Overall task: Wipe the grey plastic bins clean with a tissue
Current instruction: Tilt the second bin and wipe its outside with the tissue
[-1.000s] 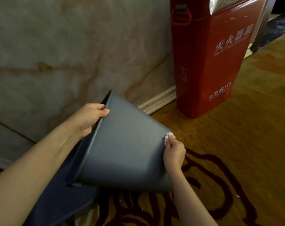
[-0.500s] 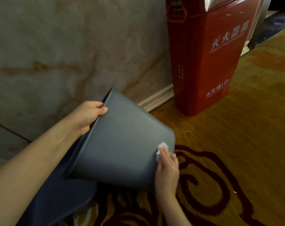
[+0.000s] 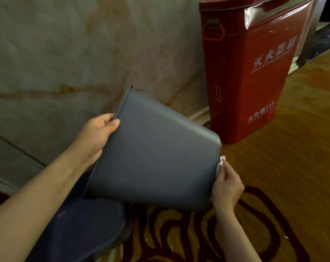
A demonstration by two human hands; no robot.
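Note:
A grey plastic bin (image 3: 152,154) is held tipped on its side in mid-air, its open mouth turned left toward the wall and its base pointing right. My left hand (image 3: 98,137) grips the bin's rim, thumb on the outer wall. My right hand (image 3: 226,188) pinches a small crumpled white tissue (image 3: 221,163) and presses it against the bin's base edge at the right. A second, darker grey bin (image 3: 81,229) lies below on the floor, partly hidden by my left forearm and the held bin.
A tall red fire-extinguisher box (image 3: 251,72) stands against the marble wall (image 3: 65,53) just right of the bin. A white skirting board (image 3: 200,116) runs along the wall's foot. The floor is yellow carpet with dark red swirls (image 3: 273,214).
My right hand with the tissue has slid from the lower side wall back up to the right base edge. The bin has tilted a little and the camera has shifted.

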